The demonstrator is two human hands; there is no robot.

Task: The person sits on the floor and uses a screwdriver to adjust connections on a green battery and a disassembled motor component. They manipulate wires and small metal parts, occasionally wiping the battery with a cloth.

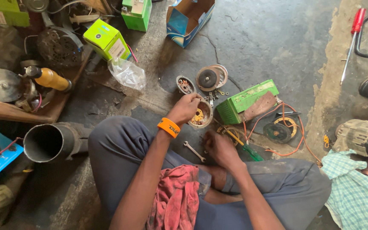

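I sit cross-legged on a concrete floor. My left hand, with an orange wristband, grips the rim of a round metal motor housing with copper and yellow parts inside. My right hand rests low on the floor beside it, fingers curled near a small open-ended spanner and a green-handled screwdriver; whether it holds anything is unclear. A red rag lies on my lap.
Ahead lie a round cover plate, a small round part, loose screws, a green box, and a coil with orange wires. Left: a metal pipe, green cartons, plastic bag. Right: red screwdriver, motors, checked cloth.
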